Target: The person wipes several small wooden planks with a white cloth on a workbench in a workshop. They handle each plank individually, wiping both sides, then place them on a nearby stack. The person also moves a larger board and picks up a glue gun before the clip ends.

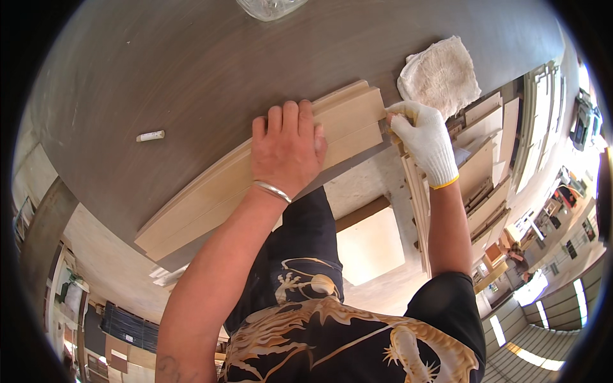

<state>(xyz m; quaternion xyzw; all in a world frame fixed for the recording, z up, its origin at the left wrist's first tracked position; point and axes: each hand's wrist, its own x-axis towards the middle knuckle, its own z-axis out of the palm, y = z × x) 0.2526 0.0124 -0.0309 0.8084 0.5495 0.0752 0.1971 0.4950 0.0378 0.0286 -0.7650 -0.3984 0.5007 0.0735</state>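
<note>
- My left hand lies flat, palm down, on the boards, fingers spread and pressing on the top one; it grips nothing, only bears down.
- A metal bangle sits on that wrist.
- The boards are a stack of long pale wood strips, lying slantwise along the near edge of the table, one end low at my left, the other end high at my right.
- My right hand, in a white glove, is at the right end of the boards, fingers curled in against that end face.
- Something small and yellowish shows between those fingertips; I cannot tell what it is, nor how tightly I hold it.
- A folded cloth rests on the table just beyond the right hand.
- A small white chalk lies on the table, well apart to my left.
- More wood panels stand stacked below the table at my right.
</note>
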